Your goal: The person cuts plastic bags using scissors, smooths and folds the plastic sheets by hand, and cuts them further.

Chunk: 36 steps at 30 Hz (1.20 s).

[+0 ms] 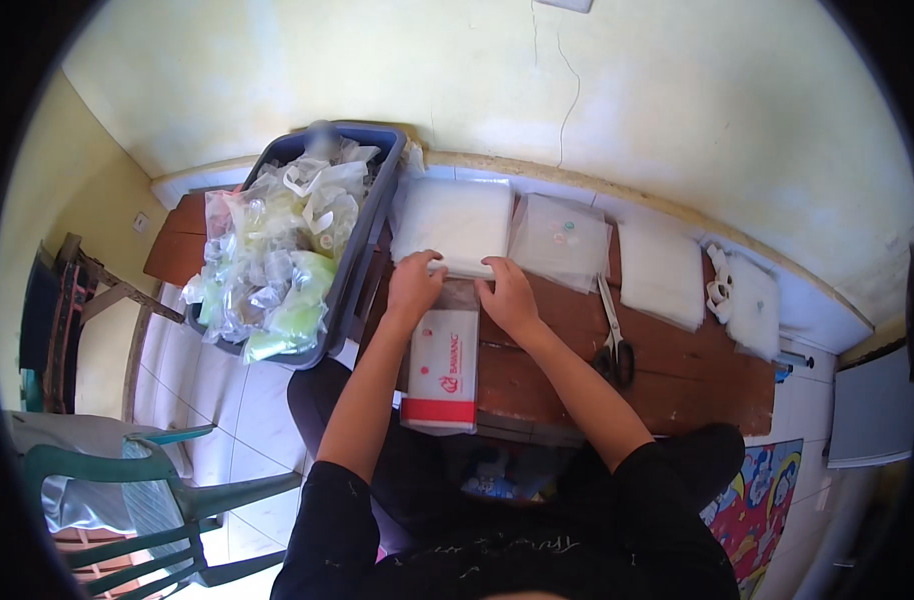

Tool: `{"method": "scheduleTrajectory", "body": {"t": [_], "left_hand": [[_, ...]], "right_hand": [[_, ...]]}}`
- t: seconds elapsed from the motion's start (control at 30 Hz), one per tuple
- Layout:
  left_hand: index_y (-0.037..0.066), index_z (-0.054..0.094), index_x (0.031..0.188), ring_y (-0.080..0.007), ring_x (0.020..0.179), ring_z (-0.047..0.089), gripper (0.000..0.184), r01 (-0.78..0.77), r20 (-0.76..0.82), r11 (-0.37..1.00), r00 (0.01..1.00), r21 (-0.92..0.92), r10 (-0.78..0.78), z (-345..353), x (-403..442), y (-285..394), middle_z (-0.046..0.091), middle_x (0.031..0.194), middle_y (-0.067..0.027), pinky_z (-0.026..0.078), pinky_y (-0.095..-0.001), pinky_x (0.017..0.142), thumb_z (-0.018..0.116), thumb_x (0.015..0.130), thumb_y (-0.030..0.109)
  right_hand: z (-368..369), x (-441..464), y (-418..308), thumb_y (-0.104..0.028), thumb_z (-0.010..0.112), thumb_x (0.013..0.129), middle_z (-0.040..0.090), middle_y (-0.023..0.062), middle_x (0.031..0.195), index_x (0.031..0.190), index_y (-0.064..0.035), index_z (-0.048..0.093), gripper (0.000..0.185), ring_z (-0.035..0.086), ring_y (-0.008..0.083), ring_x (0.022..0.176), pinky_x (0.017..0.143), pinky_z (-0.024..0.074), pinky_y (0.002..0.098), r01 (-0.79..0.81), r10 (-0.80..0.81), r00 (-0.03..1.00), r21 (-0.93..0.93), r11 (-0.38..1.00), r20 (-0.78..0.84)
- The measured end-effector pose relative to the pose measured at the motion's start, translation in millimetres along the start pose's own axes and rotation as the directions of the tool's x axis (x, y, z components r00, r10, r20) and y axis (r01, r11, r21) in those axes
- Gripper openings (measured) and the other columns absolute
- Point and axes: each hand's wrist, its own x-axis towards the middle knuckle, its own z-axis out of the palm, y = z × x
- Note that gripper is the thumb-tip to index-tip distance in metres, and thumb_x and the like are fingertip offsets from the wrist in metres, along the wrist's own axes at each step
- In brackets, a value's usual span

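A stack of clear plastic bags [455, 220] lies against the wall side of the brown wooden table. My left hand [415, 288] is closed at the near left corner of the stack, thumb and fingers on the plastic edge. At the near right corner, my right hand [509, 298] pinches the same edge. How many layers they hold is too fine to make out. Just below my hands lies a red and white printed pack [444, 365] in clear plastic, marked "BAWANG". Scissors with black handles [614, 340] rest to the right of my right hand.
A dark grey tub [369, 235] full of crumpled plastic stands at left. More clear bag stacks [560, 240] [663, 273] and a bundle [753, 305] line the wooden table [537, 375] along the wall. A green plastic chair [167, 500] is at lower left, a colourful mat [767, 510] at lower right.
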Motion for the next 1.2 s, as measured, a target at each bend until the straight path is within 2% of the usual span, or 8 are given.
{"method": "scheduleTrajectory", "body": {"t": [0.17,0.33,0.4,0.67,0.77,0.87,0.93,1.2], "left_hand": [[0.003,0.063,0.112,-0.037,0.108,0.059,0.043,-0.086,-0.016,0.995,0.996,0.043,0.087,-2,-61,10,0.064,0.111,-0.0201,0.048,-0.043,0.091,0.076,0.075,0.02],[0.005,0.042,0.134,-0.0423,0.111,0.057,0.07,0.345,0.057,0.905,0.927,0.247,-0.37,4,-92,14,0.054,0.123,-0.0228,0.048,-0.046,0.093,0.077,0.075,0.021],[0.007,0.045,0.133,-0.0414,0.105,0.061,0.066,0.302,0.007,0.922,0.95,0.242,-0.313,12,-94,13,0.059,0.115,-0.0237,0.05,-0.0461,0.091,0.076,0.076,0.018],[0.008,0.06,0.121,-0.0198,0.073,0.068,0.046,0.131,-0.054,0.947,0.987,-0.293,-0.153,41,-91,21,0.07,0.081,-0.0117,0.052,-0.0347,0.072,0.07,0.076,0.001],[0.004,0.06,0.119,-0.0134,0.071,0.066,0.042,0.074,-0.048,0.877,0.993,-0.474,-0.11,45,-81,31,0.071,0.08,-0.0102,0.052,-0.0287,0.069,0.068,0.079,-0.002],[0.001,0.06,0.118,-0.0097,0.072,0.065,0.037,0.007,-0.042,0.808,0.998,-0.589,-0.039,52,-73,35,0.071,0.081,-0.0079,0.052,-0.0255,0.068,0.067,0.082,-0.003],[0.001,0.061,0.116,-0.0099,0.072,0.066,0.035,-0.016,-0.045,0.783,0.999,-0.622,-0.016,56,-69,40,0.071,0.081,-0.0082,0.052,-0.0257,0.067,0.067,0.082,-0.003],[0.001,0.066,0.107,-0.0084,0.073,0.065,0.024,-0.064,0.041,0.768,0.992,-0.637,0.118,50,-54,52,0.072,0.081,-0.008,0.051,-0.0241,0.068,0.067,0.083,-0.002]], "right_hand": [[-3,-27,-16,-0.008,0.064,0.079,0.058,0.0209,0.112,0.113,0.0013,0.053,0.037,0.055,0.0384,0.107,0.09,0.0475,0.0426,0.035,-0.031,0.993,-0.026,0.999,0.117],[10,-18,-5,-0.006,0.066,0.077,0.061,0.021,0.107,0.121,-0.0019,0.048,0.048,0.056,0.0409,0.105,0.09,0.0469,0.0445,0.256,-0.243,0.954,-0.057,0.965,0.174],[15,-21,1,-0.006,0.066,0.076,0.062,0.0205,0.104,0.119,-0.0022,0.051,0.046,0.057,0.0401,0.103,0.089,0.0471,0.0449,0.223,-0.2,0.958,-0.094,0.97,0.204],[-34,-38,-5,-0.003,0.06,0.077,0.067,0.0197,0.089,0.097,-0.0003,0.061,0.02,0.064,0.0377,0.089,0.081,0.0506,0.0441,0.085,-0.05,0.983,-0.198,0.976,0.176],[-55,-39,5,-0.002,0.06,0.083,0.066,0.017,0.082,0.098,0.0012,0.058,0.016,0.068,0.0252,0.07,0.061,0.0545,0.0359,-0.122,0.107,0.988,0.14,0.983,0.115],[-83,-39,10,-0.003,0.059,0.085,0.066,0.0158,0.076,0.097,0.0042,0.058,0.014,0.068,0.0205,0.06,0.051,0.0544,0.0298,-0.547,0.503,0.829,0.542,0.637,0.245],[-103,-38,8,-0.004,0.06,0.085,0.066,0.0178,0.076,0.099,0.0069,0.058,0.018,0.067,0.021,0.06,0.05,0.0556,0.0273,-0.571,0.392,0.773,0.278,0.773,0.499],[-95,-38,-1,-0.009,0.066,0.075,0.07,0.0176,0.078,0.089,0.0001,0.071,0.018,0.069,0.0314,0.072,0.07,0.0539,0.0397,-0.185,0.225,0.917,-0.149,0.971,0.329]]}}
